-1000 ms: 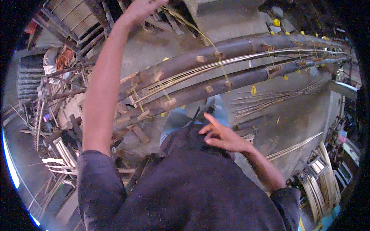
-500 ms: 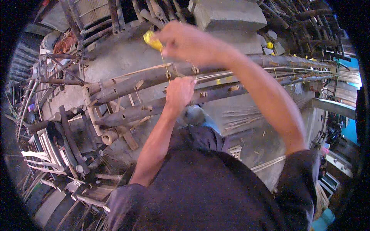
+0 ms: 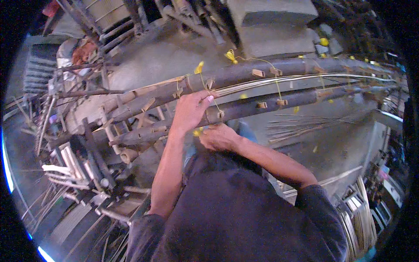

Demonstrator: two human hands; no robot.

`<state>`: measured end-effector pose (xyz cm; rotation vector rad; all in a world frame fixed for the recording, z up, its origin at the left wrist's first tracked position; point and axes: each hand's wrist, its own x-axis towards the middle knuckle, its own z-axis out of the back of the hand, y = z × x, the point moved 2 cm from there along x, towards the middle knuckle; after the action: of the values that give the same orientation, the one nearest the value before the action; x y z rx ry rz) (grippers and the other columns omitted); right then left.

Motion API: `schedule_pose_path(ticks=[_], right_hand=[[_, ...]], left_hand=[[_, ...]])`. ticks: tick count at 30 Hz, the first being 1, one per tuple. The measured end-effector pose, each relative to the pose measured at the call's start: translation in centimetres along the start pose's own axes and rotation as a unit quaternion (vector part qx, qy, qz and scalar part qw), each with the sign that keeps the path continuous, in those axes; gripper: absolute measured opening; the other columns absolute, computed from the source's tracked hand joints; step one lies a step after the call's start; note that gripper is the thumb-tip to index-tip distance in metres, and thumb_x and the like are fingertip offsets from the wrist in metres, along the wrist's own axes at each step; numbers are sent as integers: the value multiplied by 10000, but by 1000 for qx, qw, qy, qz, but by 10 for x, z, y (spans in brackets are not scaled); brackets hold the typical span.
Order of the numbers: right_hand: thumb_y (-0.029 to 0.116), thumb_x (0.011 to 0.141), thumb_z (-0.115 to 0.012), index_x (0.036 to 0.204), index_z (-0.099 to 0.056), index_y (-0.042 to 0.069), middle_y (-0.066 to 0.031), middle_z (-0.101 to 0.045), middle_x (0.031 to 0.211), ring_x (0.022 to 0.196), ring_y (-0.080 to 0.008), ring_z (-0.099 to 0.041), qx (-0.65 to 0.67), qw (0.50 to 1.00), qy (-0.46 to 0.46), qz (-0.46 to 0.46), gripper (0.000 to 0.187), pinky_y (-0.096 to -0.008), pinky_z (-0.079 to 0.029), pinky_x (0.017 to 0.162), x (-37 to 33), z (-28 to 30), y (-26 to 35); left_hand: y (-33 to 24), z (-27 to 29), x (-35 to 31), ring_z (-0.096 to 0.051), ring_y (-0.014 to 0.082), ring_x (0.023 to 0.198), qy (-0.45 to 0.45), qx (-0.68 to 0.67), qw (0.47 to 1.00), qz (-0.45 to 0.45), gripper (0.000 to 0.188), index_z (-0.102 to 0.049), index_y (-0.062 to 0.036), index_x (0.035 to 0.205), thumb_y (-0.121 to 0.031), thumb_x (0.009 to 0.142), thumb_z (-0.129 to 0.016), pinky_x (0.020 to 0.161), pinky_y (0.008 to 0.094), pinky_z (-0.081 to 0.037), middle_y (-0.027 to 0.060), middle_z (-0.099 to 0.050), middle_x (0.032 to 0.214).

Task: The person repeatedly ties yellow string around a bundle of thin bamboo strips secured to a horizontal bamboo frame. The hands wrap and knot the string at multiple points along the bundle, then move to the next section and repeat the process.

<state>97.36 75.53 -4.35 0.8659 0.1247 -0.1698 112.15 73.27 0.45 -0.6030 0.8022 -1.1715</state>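
pale strips (image 3: 253, 86): likely light, springy

they run between two dark round poles (image 3: 240, 70); left hand (image 3: 190, 112) closed over their ends, sensible hold, edges may be sharp. right hand (image 3: 218, 137) curled by yellow cord (image 3: 197, 131), can't tell if gripping. cord looks soft, poles stiff, probably heavy.

Strips (image 3: 246, 86) lie between the far pole (image 3: 239, 73) and the near pole (image 3: 244, 109), the left hand (image 3: 191, 111) at their left end, the right hand (image 3: 220, 137) before the near pole; a block (image 3: 279, 18) stands behind the far pole; sticks (image 3: 301, 125) lie on the floor (image 3: 336, 148) to the right, before the near pole
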Motion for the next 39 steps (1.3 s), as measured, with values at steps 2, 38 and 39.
schedule_pose_path(ticks=[2,38,39], right_hand=[[160,782,-600,852,-605,110,-82,-591,830,880,-301,-619,69,976,-172,115,86,-427,-512,704,-1,25,16],[219,920,-614,1068,-573,143,52,-409,628,491,-53,-385,514,382,-707,-300,171,-228,-346,457,75,-37,35],[225,916,-624,1065,-582,144,56,-417,633,499,-48,-389,510,425,-677,-318,175,-223,-346,460,63,-47,57]], left_hand=[[-4,9,4,-654,191,810,-2,-268,963,-35,290,-677,-38,917,-300,931,-555,754,328,-490,143,-676,812],[108,137,-138,-593,152,772,18,-265,960,-89,176,-655,-20,975,-149,921,-547,708,292,-470,80,-634,889],[109,137,-138,-593,151,767,8,-266,960,-82,176,-655,-22,979,-150,922,-548,707,289,-471,80,-633,885]])
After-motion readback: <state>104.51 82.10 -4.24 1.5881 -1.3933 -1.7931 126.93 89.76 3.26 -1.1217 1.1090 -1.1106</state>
